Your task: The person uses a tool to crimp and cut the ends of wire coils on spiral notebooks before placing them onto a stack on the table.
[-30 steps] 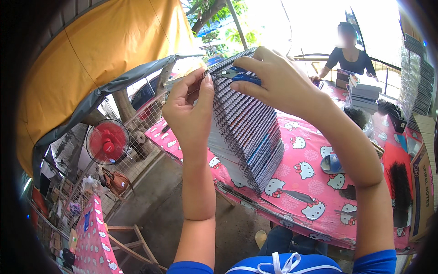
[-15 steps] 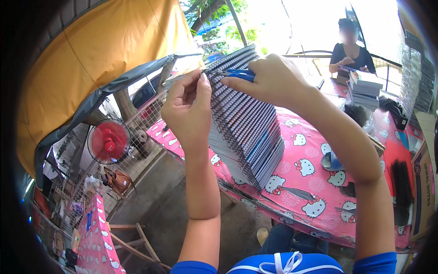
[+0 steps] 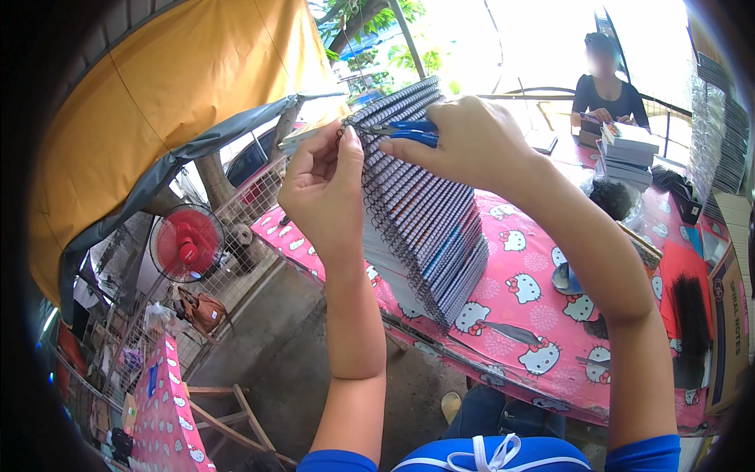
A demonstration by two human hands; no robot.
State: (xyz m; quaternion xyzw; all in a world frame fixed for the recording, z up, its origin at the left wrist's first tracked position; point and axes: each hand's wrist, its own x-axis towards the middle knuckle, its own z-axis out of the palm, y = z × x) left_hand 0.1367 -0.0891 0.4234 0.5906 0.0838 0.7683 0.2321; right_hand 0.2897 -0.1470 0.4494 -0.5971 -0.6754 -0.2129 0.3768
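A tall stack of spiral notebooks (image 3: pixel 429 216) stands on the table, its dark wire coils facing me. My right hand (image 3: pixel 476 141) is wrapped round blue-handled pliers (image 3: pixel 413 134), whose jaws point left at the coil end of a notebook near the top. Beside the jaws, my left hand (image 3: pixel 322 177) pinches the end of that coil (image 3: pixel 343 130) between thumb and forefinger. The exact contact between jaws and wire is too small to make out.
The table wears a pink cartoon-cat cover (image 3: pixel 543 318). Scissors (image 3: pixel 511 332) lie near its front edge. Further right are a stack of books (image 3: pixel 629 153), dark coils (image 3: pixel 692 315) and a cardboard box (image 3: pixel 727 330). Across the table sits a person (image 3: pixel 609 98); a red fan (image 3: pixel 187 244) stands left.
Both hands stay at the coil end; the pliers' handles look slightly further apart and the right forearm has shifted a little. The person across has lowered their hands slightly.
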